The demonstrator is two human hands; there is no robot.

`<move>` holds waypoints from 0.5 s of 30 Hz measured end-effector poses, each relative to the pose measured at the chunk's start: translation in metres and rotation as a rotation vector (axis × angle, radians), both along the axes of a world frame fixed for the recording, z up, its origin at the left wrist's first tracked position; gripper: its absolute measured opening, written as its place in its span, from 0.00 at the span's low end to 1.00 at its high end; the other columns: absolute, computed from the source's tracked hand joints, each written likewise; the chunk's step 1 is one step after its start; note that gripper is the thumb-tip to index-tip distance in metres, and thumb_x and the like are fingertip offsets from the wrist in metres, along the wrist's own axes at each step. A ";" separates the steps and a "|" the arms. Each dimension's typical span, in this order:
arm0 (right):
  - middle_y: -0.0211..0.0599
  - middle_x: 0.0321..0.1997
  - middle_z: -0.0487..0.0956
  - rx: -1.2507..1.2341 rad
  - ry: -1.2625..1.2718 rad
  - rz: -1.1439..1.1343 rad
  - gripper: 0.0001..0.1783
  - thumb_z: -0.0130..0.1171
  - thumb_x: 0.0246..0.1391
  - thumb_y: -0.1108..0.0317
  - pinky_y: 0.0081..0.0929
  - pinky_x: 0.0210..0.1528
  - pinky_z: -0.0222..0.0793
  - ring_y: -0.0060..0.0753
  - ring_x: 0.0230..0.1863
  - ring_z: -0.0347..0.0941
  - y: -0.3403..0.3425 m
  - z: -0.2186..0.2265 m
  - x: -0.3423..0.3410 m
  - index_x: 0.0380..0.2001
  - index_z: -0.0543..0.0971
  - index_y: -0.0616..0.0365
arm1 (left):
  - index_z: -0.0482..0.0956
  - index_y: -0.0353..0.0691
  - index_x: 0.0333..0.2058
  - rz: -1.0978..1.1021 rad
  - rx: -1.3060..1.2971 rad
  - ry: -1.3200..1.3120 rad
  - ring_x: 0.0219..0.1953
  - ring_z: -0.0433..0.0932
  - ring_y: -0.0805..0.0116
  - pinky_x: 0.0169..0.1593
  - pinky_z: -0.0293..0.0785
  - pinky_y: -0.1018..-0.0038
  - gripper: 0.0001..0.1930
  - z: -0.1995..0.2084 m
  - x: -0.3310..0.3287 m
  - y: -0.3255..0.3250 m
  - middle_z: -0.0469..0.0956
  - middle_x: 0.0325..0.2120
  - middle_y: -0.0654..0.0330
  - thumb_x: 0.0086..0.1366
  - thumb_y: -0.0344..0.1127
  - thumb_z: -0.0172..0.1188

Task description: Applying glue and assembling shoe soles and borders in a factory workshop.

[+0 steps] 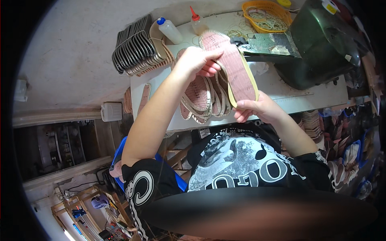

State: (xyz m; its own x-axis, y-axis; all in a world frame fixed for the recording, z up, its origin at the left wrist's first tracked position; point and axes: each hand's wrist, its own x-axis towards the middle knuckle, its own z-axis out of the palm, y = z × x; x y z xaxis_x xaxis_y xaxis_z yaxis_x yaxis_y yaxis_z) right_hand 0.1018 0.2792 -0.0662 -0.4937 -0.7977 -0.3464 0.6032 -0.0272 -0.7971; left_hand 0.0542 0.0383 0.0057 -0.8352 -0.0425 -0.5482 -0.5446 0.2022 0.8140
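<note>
Between my two hands is a pink shoe insole (236,68) with a pale yellow edge, its printed face turned up. My left hand (200,62) pinches its left side near the upper part, thumb on top and fingers curled beneath. At its lower end, my right hand (259,107) grips the edge between thumb and fingers. Under and left of it lies a loose pile of similar insoles (198,94) on the white table (277,86). The insole's far end is beside the arm of a dark green machine (267,45).
A tied stack of dark insoles (134,46) stands back left. Near it are a blue-capped white bottle (171,31) and a red-tipped squeeze bottle (198,25). A yellow basket (268,29) holds rubber bands. The machine's bulky housing (321,48) fills the right side.
</note>
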 end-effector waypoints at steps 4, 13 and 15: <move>0.44 0.28 0.81 -0.088 0.022 -0.221 0.14 0.59 0.56 0.64 0.24 0.30 0.79 0.30 0.25 0.80 -0.018 0.000 0.011 0.37 0.77 0.67 | 0.80 0.33 0.30 0.052 0.007 0.048 0.16 0.75 0.73 0.20 0.72 0.82 0.21 -0.002 -0.007 -0.004 0.79 0.20 0.58 0.54 0.49 0.68; 0.45 0.26 0.81 -0.211 -0.072 -0.468 0.14 0.54 0.57 0.66 0.24 0.30 0.78 0.31 0.25 0.80 -0.048 0.019 -0.010 0.35 0.77 0.71 | 0.79 0.34 0.30 -0.073 -0.229 0.012 0.16 0.72 0.79 0.25 0.70 0.83 0.33 0.002 -0.050 -0.026 0.79 0.19 0.58 0.44 0.64 0.69; 0.43 0.25 0.80 -0.130 -0.053 -0.498 0.17 0.52 0.59 0.63 0.24 0.31 0.76 0.29 0.24 0.78 -0.058 0.022 -0.015 0.37 0.76 0.71 | 0.76 0.24 0.40 -0.180 -0.433 0.212 0.27 0.78 0.66 0.36 0.76 0.74 0.42 0.002 -0.064 -0.044 0.80 0.30 0.50 0.43 0.64 0.70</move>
State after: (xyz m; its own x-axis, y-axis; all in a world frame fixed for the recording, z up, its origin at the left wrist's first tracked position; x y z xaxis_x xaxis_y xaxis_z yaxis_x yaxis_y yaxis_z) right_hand 0.0869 0.2214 -0.0439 -0.8088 -0.5086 -0.2951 0.5316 -0.4180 -0.7366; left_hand -0.0097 -0.0060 0.0079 -0.9410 -0.0740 -0.3301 -0.3026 0.6205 0.7235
